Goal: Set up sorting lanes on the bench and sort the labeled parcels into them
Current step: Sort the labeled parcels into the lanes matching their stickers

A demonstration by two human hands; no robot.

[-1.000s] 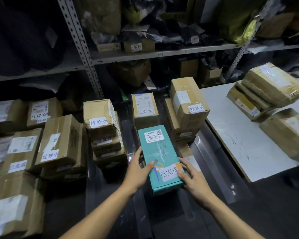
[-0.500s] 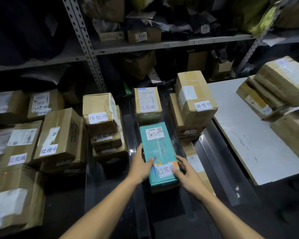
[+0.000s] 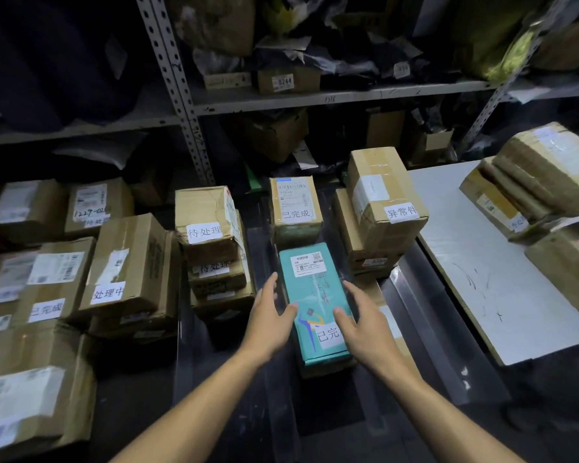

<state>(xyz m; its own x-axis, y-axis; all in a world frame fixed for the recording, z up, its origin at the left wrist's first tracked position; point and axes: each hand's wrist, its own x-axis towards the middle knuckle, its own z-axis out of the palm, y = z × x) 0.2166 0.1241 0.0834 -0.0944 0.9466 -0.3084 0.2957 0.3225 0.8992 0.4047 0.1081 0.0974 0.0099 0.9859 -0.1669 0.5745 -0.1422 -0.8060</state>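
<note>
A teal parcel (image 3: 315, 295) with a white label lies flat in the middle lane, on top of a brown box. My left hand (image 3: 271, 315) and my right hand (image 3: 361, 325) flank it with fingers spread; only the thumb tips are near its top. Behind it stands a brown box (image 3: 295, 208) with the same label text. The left lane holds a labelled brown stack (image 3: 208, 225). A taller labelled stack (image 3: 381, 202) stands in the right lane. Further left is another labelled box (image 3: 127, 262).
Clear plastic strips (image 3: 425, 312) divide the dark bench into lanes. A white board (image 3: 482, 279) on the right carries several brown parcels (image 3: 549, 172). More boxes (image 3: 30, 379) pile up at the left. Metal shelving (image 3: 315, 95) full of packages rises behind.
Both hands have let go of the teal parcel and opened, fingers spread. The parcel now rests still in the middle lane, slightly further from me than before.
</note>
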